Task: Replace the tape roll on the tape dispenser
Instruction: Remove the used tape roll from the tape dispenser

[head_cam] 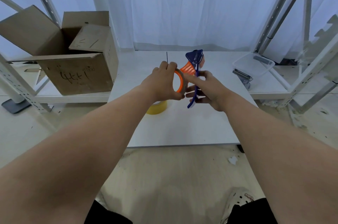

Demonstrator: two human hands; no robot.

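Head view: above the white table (182, 128), the left hand (161, 84) grips the orange ring (180, 81) of the tape dispenser (194, 62), fingers curled over its rim. The right hand (206, 90) clasps the blue handle. A yellow tape roll (158, 108) lies on the table beneath the left wrist.

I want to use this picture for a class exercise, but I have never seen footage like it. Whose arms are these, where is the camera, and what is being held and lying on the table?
The camera sits on a person's head, looking forward and down, so the two bare arms are the wearer's own. The right hand holds a blue and orange tape dispenser above a white table. The left hand grips an orange ring at the dispenser's side, apparently its roll holder. A yellow tape roll lies on the table, partly hidden under the left wrist. To the left an open cardboard box sits on a shelf; to the right is a clear plastic tub.
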